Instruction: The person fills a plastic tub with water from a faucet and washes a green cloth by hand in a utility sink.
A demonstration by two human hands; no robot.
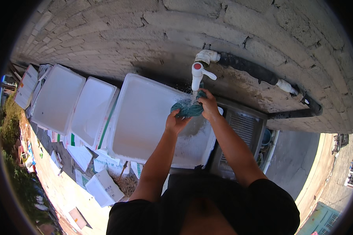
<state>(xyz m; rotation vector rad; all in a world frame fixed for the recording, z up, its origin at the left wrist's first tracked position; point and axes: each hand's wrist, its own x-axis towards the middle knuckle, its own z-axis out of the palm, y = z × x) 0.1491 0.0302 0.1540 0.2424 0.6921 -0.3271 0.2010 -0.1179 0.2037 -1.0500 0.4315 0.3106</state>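
A wet, dark green cloth (189, 108) is held between both my hands under a white plastic tap (197, 77) with a red cap. Water pours from the spout onto the cloth and splashes around it. My left hand (177, 122) grips the cloth's lower left part, thumb on top. Closed around its right part is my right hand (208, 104), just below and right of the spout; a bit of cloth sticks up past its fingers. Beneath both hands lies a large, shallow white tub (147, 117), wet inside. The cloth's exact shape is hard to tell.
A metal washboard-like sink panel (242, 126) adjoins the tub on the right. White foam boxes (58, 98) stand to the left, others (104, 188) lie on the ground. Behind the tap rises a block wall (164, 35) with a wrapped pipe (247, 68).
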